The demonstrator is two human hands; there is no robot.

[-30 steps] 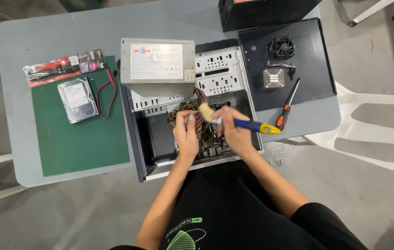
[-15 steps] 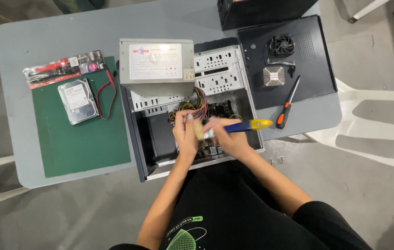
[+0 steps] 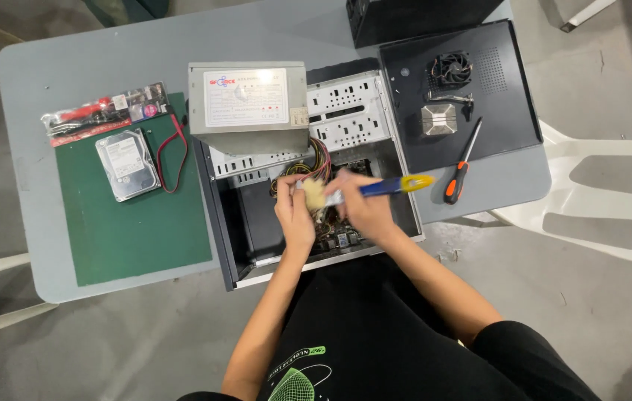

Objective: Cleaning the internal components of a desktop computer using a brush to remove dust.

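Observation:
An open black computer case (image 3: 230,223) lies on its side on a grey table (image 3: 93,59). My right hand (image 3: 360,208) grips a paintbrush (image 3: 383,187) with a blue and yellow handle; its pale bristles point left over the board inside the case. My left hand (image 3: 293,212) rests inside the case right beside the bristles, near a bundle of coloured wires (image 3: 319,160); whether it pinches anything is hidden. A grey power supply (image 3: 247,100) sits on the case's far edge.
A green mat (image 3: 130,230) on the left holds a hard drive (image 3: 127,163), a red cable and a packaged tool set (image 3: 104,111). Right of the case lie a black side panel (image 3: 494,126) with a fan and heatsink, and an orange-handled screwdriver (image 3: 458,167). A white plastic chair (image 3: 598,193) stands at right.
The brush has swept left and down inside the case, then back a little, its handle now nearly level. My left hand stayed in place by the wires.

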